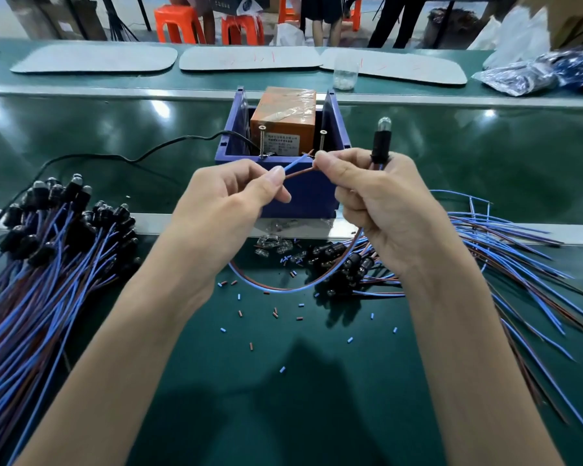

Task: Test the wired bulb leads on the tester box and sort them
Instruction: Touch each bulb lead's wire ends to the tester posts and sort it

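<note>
The tester box (303, 193) is a blue bin holding an orange unit (285, 116) with two upright screws (261, 141) at its front. My left hand (229, 203) pinches the blue wire end (295, 163) just before the box. My right hand (374, 203) pinches the brown wire end (300, 172) and also holds the black bulb socket (381, 142) upright, its clear bulb unlit. The lead's wires loop down below my hands (283, 289). The bare tips sit close to the right screw; contact is unclear.
A big bundle of wired bulbs (48, 237) lies at left, another pile (485, 250) at right. Loose glass bulbs (273, 245) and snipped insulation bits (276, 314) litter the green table. A black cable (115, 156) runs left from the box. Grey mats (95, 58) and bags lie beyond.
</note>
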Action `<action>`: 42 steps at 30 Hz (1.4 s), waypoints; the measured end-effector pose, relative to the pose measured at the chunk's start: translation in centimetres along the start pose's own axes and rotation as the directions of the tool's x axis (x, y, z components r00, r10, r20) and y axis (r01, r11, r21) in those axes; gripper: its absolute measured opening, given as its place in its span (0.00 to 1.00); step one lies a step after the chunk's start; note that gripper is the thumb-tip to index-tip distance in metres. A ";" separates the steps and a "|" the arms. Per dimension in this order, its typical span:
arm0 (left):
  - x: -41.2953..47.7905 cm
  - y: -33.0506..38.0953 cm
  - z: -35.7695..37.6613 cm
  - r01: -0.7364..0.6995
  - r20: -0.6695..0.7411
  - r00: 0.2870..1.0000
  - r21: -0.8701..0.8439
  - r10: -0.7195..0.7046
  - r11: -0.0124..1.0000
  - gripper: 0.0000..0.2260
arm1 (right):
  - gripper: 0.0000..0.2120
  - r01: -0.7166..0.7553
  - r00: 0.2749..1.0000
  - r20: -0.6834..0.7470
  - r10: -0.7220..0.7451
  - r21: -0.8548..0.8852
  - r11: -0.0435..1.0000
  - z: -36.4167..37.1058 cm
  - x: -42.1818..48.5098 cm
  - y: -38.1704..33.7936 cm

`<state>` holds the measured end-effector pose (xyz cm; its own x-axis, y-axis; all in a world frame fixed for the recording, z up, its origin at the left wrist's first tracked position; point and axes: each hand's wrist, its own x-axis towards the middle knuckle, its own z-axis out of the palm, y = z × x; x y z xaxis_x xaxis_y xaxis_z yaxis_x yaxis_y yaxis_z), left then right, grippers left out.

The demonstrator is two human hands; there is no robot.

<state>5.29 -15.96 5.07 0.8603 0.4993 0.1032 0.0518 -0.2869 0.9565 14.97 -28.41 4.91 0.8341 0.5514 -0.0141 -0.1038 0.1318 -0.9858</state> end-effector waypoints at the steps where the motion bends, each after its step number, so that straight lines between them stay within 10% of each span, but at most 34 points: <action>1: 0.0 0.0 0.0 0.000 0.002 1.000 -0.004 0.000 1.000 0.14 | 0.09 0.004 1.000 -0.004 -0.004 -0.010 1.000 0.1 0.0 0.0; 14: 0.5 0.0 0.0 0.043 -0.025 0.998 -0.460 -0.061 0.887 0.12 | 0.14 0.093 0.985 -0.161 -0.063 0.186 0.978 -0.3 0.3 -0.4; 20: 0.3 -0.2 1.2 0.092 -0.024 0.991 -0.598 -0.133 0.796 0.12 | 0.23 0.027 0.999 -0.033 -0.026 0.038 0.999 -0.6 -0.1 -0.4; 32: -1.0 0.2 2.6 0.207 0.196 0.977 -0.751 -0.087 0.627 0.08 | 0.05 0.032 0.983 0.181 -0.033 0.006 0.999 0.7 -1.4 0.9; 42: -0.3 -0.7 2.1 0.007 -0.180 0.978 -0.468 -0.103 0.884 0.08 | 0.07 0.021 0.998 0.067 -0.016 -0.084 0.996 -0.6 -0.6 0.6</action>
<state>6.03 -17.62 3.82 0.7450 0.6651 0.0514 -0.1853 0.1323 0.9737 14.69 -29.16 4.25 0.7972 0.6036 0.0126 -0.0400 0.0737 -0.9965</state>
